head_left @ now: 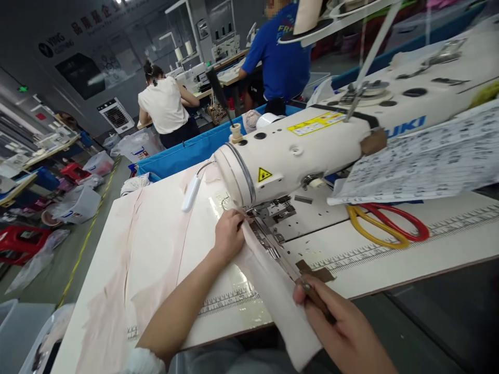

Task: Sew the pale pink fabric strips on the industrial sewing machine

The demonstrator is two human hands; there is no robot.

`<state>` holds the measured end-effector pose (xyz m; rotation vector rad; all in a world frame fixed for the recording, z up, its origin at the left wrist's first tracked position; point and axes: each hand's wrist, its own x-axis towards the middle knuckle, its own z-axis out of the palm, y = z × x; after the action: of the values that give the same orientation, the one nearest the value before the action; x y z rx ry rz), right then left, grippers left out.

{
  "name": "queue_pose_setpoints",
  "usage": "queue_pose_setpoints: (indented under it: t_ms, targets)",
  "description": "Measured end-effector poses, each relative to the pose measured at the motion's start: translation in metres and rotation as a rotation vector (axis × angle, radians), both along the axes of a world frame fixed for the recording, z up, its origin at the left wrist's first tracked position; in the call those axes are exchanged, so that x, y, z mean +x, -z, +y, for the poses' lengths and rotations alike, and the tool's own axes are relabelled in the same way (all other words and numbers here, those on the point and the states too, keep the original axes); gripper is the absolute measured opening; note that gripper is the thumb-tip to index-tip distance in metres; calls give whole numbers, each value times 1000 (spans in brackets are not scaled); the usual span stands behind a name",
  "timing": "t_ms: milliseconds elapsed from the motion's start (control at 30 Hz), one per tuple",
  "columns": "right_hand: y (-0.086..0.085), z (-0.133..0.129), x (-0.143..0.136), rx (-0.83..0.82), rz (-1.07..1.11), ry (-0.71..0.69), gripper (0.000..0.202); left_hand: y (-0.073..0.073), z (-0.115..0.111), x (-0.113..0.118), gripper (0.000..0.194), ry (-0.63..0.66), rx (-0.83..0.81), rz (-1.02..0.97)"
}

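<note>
A white sewing machine [280,150] stands across a white table. My left hand [229,234] is closed on the upper end of a pale pink fabric strip [273,291], close to the needle area. The strip runs down over the table's front edge. My right hand [337,317] grips a thin tool with a brown handle [317,300], its metal shaft pointing up towards the machine's metal attachment [268,244]. Further pale fabric pieces [113,291] lie on the left of the table.
Scissors with red and yellow handles [378,226] lie right of the machine, beside patterned sheets [424,161]. A small white lamp [191,193] hangs by the machine head. Behind are a blue cloth trough [187,153] and two people seated at other machines.
</note>
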<state>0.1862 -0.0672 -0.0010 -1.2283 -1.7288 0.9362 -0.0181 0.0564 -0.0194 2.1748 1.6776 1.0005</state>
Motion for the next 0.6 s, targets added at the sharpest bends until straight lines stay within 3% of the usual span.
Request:
queue_pose_setpoints:
  t_ms: [200, 367, 467, 600]
  targets:
    - [7, 41, 5, -23, -141, 58, 26, 0, 3, -2, 14, 38, -5, -87]
    - [15, 55, -10, 289, -454, 109, 35, -1, 4, -2, 15, 37, -19, -104]
    - [22, 58, -17, 464, -532, 146, 38, -1, 4, -2, 16, 35, -37, -109]
    - [27, 60, -20, 520, -531, 178, 39, -1, 5, -2, 16, 27, -66, -112]
